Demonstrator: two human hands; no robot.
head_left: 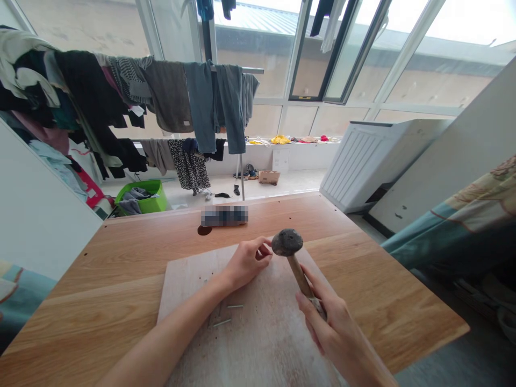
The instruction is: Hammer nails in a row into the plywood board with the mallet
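My right hand (328, 312) is wrapped round the wooden handle of a hammer (298, 271). Its dark, rounded head is raised above the far part of a pale wooden board (258, 338), just right of my left hand (250, 262). That left hand rests by the board's far edge with thumb and fingertips pinched together; whatever lies between them is hidden. Two loose nails (235, 306) lie on the board near my left forearm, and small dark holes dot the surface around them.
Under the board is a wooden table (374, 285), with a pixelated object (224, 215) beside a round hole (205, 230) at its far side. Beyond stand a clothes rack with hanging laundry (201, 102), a green tub (155, 196) and a white cabinet-like unit (358, 161).
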